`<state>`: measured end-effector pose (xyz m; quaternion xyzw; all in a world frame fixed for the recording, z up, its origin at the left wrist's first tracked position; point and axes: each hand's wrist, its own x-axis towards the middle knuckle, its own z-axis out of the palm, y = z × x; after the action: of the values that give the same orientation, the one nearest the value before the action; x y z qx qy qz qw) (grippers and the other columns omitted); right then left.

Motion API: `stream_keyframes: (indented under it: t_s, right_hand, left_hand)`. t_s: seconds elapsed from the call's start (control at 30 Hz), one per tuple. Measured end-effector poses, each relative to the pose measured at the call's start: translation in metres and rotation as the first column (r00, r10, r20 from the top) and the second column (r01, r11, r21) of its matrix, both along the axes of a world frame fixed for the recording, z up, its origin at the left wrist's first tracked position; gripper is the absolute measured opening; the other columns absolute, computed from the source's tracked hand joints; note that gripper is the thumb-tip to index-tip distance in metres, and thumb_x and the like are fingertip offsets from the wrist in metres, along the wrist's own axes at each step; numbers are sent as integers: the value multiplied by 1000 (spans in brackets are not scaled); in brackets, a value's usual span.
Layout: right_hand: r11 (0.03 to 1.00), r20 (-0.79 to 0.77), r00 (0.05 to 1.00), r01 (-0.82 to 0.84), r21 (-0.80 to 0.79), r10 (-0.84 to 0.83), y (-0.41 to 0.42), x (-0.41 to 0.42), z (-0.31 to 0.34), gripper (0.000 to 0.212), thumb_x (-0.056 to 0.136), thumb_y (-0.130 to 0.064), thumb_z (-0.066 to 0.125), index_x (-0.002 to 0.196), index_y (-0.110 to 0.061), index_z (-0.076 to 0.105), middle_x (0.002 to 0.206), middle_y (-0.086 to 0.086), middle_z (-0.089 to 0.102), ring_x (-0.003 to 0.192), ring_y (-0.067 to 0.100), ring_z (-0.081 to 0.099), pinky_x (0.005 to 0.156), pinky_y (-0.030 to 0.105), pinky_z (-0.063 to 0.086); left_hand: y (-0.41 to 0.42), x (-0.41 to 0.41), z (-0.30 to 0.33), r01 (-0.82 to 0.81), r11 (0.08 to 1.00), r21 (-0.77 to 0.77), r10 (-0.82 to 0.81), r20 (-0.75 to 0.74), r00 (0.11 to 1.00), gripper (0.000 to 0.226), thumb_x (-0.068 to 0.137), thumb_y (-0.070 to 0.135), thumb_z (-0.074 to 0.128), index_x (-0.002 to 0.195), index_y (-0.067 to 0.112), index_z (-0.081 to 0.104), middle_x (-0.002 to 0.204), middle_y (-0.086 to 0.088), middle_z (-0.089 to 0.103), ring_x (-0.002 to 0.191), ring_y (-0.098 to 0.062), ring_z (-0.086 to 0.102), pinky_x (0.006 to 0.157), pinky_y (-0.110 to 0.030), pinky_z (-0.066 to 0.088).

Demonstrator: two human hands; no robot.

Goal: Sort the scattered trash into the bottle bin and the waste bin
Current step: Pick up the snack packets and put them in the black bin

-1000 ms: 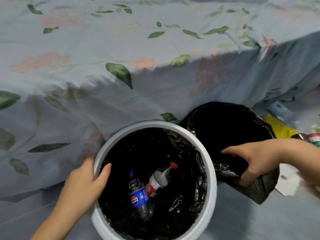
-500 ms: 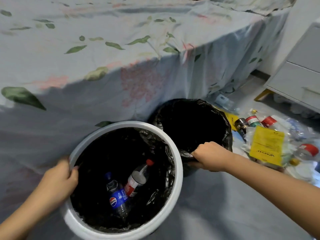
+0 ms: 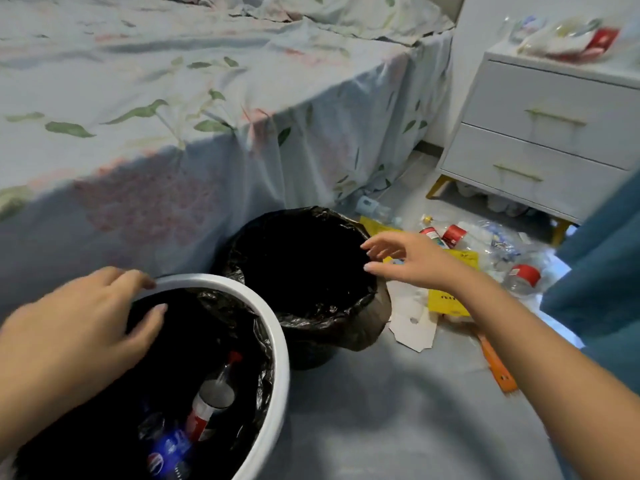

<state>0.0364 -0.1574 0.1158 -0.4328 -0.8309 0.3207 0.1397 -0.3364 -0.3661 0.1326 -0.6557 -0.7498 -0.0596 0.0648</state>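
Two hands hung over the bins, both loose-fingered and holding nothing: the left hand at lower left over the white bottle bin, the right hand past the black-lined waste bin, toward scattered trash on the floor at centre right.

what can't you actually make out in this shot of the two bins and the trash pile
Head view only:
- Black bin: the inside is pure dark, so its contents cannot be told.
- White bin: near side cut off by the bottom edge; left hand covers part of the rim.
- Blue-label bottle: blurred.
- Trash pile: the right hand covers some; labels unreadable.
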Motion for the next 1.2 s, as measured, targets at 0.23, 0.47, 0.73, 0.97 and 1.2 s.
stream_keyframes:
  t_s: [0.23, 0.47, 0.73, 0.97, 1.2]
  right_hand:
    - [698, -7, 698, 716, -12, -716, 37, 103, -126, 21, 82, -21, 66, 102, -14, 68, 95, 6, 70, 91, 25, 65, 73, 27, 45]
    - [371, 17, 371, 925, 84, -929, 64, 167, -181, 55, 77, -31, 75, 124, -12, 53, 127, 15, 54, 120, 37, 44, 90, 44, 43]
    - [453, 183, 448, 891, -15, -875, 109, 201, -220, 61, 77, -43, 74, 125, -11, 54, 122, 13, 60, 119, 34, 50, 91, 40, 44]
    - [535, -125, 526, 843, -61, -842, 89, 209, -224, 17, 85, -26, 68, 75, -15, 60, 73, -2, 59, 78, 24, 59, 64, 30, 40]
    - [685, -573, 375, 405, -606, -729, 32, 184, -178, 33, 75, -25, 78, 103, -16, 62, 100, 26, 70, 82, 35, 70, 76, 50, 58]
  left_hand:
    - [107, 203, 35, 503, 864, -6, -499, 129, 857, 44, 82, 54, 31, 110, 32, 57, 109, 12, 59, 103, -14, 58, 78, -34, 51]
    - [190, 301, -22, 592, 796, -125, -590, 52, 806, 35, 93, 40, 45, 122, 22, 54, 118, -1, 56, 108, -24, 52, 81, -32, 43]
    - [208, 341, -69, 575, 783, -237, -548, 175, 818, 35, 96, 38, 43, 127, 24, 51, 125, 0, 54, 117, -21, 48, 81, -30, 40]
    - [217, 363, -93, 481, 828, -289, -369, 366, 854, 41, 94, 40, 49, 130, 22, 49, 128, 0, 53, 116, -20, 51, 88, -32, 45]
    - [230, 369, -97, 213, 920, -330, 188, 846, 499, 85, 82, 49, 67, 147, 10, 28, 146, -9, 43, 130, -27, 46, 105, -44, 42]
